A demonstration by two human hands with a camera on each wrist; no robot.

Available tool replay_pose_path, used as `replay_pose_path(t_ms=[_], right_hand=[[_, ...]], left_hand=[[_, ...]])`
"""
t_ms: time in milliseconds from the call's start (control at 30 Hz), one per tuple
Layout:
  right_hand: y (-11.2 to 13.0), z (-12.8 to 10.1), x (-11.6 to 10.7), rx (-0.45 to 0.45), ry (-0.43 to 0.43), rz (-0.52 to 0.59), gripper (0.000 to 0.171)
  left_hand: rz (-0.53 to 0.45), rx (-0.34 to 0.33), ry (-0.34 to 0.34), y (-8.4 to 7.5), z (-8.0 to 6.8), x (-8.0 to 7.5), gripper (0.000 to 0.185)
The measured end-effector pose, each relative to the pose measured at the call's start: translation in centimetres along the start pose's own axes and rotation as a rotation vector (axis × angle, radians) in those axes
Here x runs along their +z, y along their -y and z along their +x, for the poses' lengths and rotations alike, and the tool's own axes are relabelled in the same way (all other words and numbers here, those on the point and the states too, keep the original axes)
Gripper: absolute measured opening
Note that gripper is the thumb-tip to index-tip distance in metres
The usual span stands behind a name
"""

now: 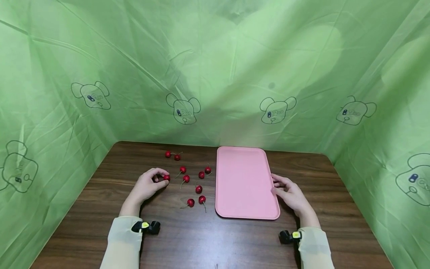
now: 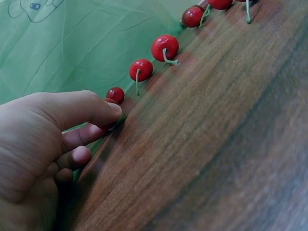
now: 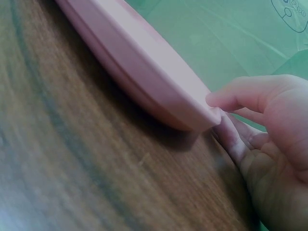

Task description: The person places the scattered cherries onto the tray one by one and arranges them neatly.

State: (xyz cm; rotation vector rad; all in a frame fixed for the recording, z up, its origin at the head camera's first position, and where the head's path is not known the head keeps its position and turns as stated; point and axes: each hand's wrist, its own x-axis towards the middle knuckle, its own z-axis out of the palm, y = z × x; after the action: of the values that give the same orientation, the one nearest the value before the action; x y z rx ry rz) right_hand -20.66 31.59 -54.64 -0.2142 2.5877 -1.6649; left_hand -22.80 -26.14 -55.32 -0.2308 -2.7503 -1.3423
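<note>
At the left of the table, my left hand (image 1: pixel 146 185) pinches a red cherry (image 1: pixel 166 178) between thumb and fingertips. In the left wrist view, most of that cherry is hidden behind the thumb. More red cherries with green stems, such as one cherry (image 1: pixel 186 179), lie scattered between this hand and a pink rectangular tray (image 1: pixel 246 183). My right hand (image 1: pixel 291 195) holds the tray's right edge, thumb over the rim and fingers under it. In the right wrist view, the tray's rim (image 3: pixel 159 86) runs up and left from the hand, close over the wood.
Two cherries (image 1: pixel 177 157) lie near the back edge of the dark wooden table (image 1: pixel 188 235). Green cloth (image 1: pixel 228 74) with printed bear heads rises behind the table and on both sides. Black wrist cameras (image 1: pixel 154 227) are worn at both sleeves.
</note>
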Motion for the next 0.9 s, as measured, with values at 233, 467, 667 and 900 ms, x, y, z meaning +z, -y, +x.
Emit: replay_pose_path(t_ms=[233,467,667,900], right_hand=[[-0.07,0.0,-0.03,-0.002,-0.001,-0.005,0.058],[0.02,0.06,-0.07,-0.003,0.001,-0.016,0.058],[0.2,0.16,0.08,0.0,-0.013,-0.025,0.057],[0.41,0.05,0.34,-0.013,-0.033,-0.03,0.057]], left_hand=[[-0.028,-0.004,-0.012,-0.4,-0.17,-0.13,0.019],[-0.071,-0.008,-0.024,-0.39,-0.31,-0.19,0.019],[-0.086,-0.014,-0.029,-0.43,-0.28,-0.29,0.019],[-0.104,-0.043,-0.054,-0.64,-0.31,-0.27,0.021]])
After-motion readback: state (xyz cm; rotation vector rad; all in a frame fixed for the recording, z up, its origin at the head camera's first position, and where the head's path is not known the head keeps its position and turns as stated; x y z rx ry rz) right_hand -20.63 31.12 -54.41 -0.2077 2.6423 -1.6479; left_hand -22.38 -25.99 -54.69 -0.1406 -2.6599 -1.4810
